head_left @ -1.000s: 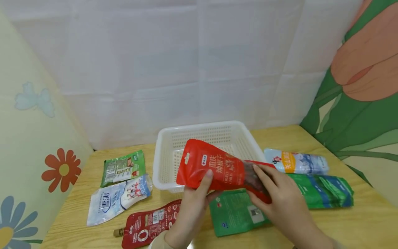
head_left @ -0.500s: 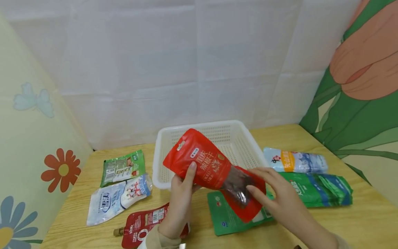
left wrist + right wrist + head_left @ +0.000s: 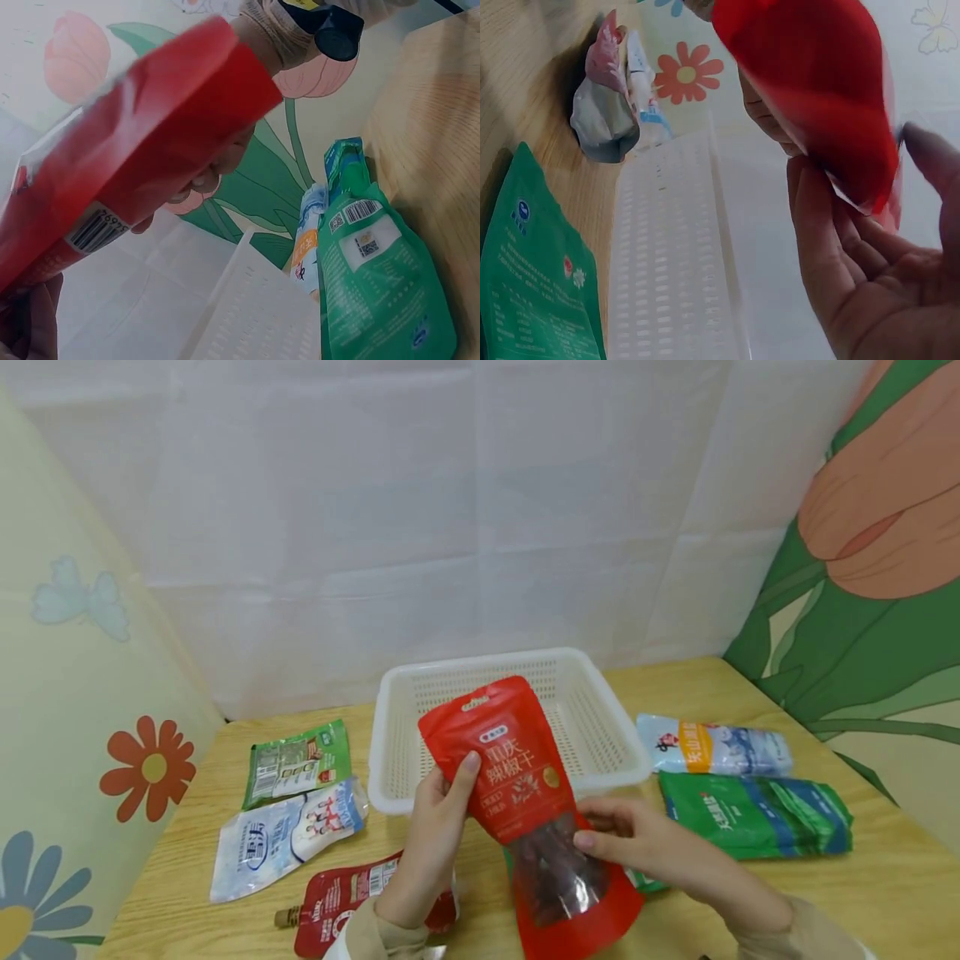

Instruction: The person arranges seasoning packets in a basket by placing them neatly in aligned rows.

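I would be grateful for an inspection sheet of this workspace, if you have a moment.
Surface: wood-grain table.
Job's things: red pouch, printed front and clear window showing.
Clutter: white basket beyond; left, green sachet, white-blue packet, dark-red spouted pouch; right, light-blue packet, green-blue bag; near green packet.
Grips: left grip and right grip hold the red pouch.
Cables: nothing certain; dark strip at left wrist view's edge unclear.
Surroundings: white sheet behind, flower-painted walls either side.

Lighting and sharpness across my three views.
Head view evenly lit, white glare on the red packet point(image 3: 528, 810); I see both wrist views dimmer, the packet blurred.
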Available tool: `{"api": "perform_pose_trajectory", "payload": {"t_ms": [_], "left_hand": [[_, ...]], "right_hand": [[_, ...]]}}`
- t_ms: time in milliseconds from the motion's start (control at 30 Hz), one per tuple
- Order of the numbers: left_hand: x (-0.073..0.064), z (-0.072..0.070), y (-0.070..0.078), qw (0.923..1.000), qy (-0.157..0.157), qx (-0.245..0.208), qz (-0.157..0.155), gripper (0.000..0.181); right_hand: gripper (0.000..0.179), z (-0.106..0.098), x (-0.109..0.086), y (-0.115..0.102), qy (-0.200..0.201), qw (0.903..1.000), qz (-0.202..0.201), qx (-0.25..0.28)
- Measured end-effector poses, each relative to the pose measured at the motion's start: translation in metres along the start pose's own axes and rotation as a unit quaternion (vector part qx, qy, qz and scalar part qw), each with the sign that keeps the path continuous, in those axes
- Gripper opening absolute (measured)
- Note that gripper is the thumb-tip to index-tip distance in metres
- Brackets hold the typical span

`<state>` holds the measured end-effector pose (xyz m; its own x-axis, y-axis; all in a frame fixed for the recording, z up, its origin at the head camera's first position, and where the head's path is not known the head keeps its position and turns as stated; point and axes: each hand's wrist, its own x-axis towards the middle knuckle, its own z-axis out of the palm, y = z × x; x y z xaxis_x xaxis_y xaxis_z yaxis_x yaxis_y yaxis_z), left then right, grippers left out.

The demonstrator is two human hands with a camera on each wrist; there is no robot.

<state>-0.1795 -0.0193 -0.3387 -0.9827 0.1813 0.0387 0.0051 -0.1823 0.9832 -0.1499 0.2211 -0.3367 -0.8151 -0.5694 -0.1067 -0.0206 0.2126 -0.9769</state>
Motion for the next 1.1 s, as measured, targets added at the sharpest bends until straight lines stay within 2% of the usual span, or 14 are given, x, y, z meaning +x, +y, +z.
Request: {"api": "perform_pose_trajectory", "payload": {"t_ms": [167, 333, 533, 633, 733, 800, 867, 933, 1033, 1100], "left_hand": [[0.003, 0.0, -0.002, 0.9998, -0.016, 0.01, -0.009, 0.046], [0.004, -0.002, -0.003, 0.9987, -0.044, 0.02, -0.016, 0.046], [0.006, -0.003, -0.002, 0.9959, -0.076, 0.042, -0.023, 0.051], [0.006, -0.006, 0.0, 0.9926, -0.101, 0.066, -0.012, 0.052], [0.007, -0.012, 0.003, 0.9819, -0.138, 0.128, 0.021, 0.055], [0.006, -0.017, 0.004, 0.9688, -0.141, 0.199, 0.046, 0.056], [0.008, -0.023, 0.006, 0.9473, -0.134, 0.283, 0.069, 0.056], [0.011, -0.03, 0.006, 0.9179, -0.115, 0.372, 0.076, 0.054], [0.018, -0.041, 0.003, 0.866, -0.103, 0.482, 0.084, 0.051], [0.022, -0.048, 0.0, 0.8316, -0.102, 0.541, 0.075, 0.053]], "right_hand": [[0.056, 0.003, 0.004, 0.002, -0.044, 0.9982, -0.003, 0.041], [0.054, 0.004, 0.007, 0.002, -0.048, 0.9979, 0.01, 0.043], [0.055, 0.003, 0.008, 0.004, -0.034, 0.9982, 0.035, 0.036], [0.056, 0.003, 0.008, 0.005, -0.033, 0.9976, 0.037, 0.047], [0.055, 0.003, 0.007, 0.004, -0.025, 0.9976, 0.037, 0.054], [0.056, 0.002, 0.006, 0.003, -0.007, 0.9978, 0.047, 0.046], [0.058, 0.0, 0.006, 0.0, 0.015, 0.9974, 0.063, 0.033], [0.06, -0.003, 0.006, -0.003, 0.036, 0.996, 0.079, 0.021], [0.064, -0.006, 0.006, -0.005, 0.064, 0.9938, 0.091, 0.01], [0.066, -0.008, 0.006, -0.006, 0.083, 0.9919, 0.097, 0.004]]}}
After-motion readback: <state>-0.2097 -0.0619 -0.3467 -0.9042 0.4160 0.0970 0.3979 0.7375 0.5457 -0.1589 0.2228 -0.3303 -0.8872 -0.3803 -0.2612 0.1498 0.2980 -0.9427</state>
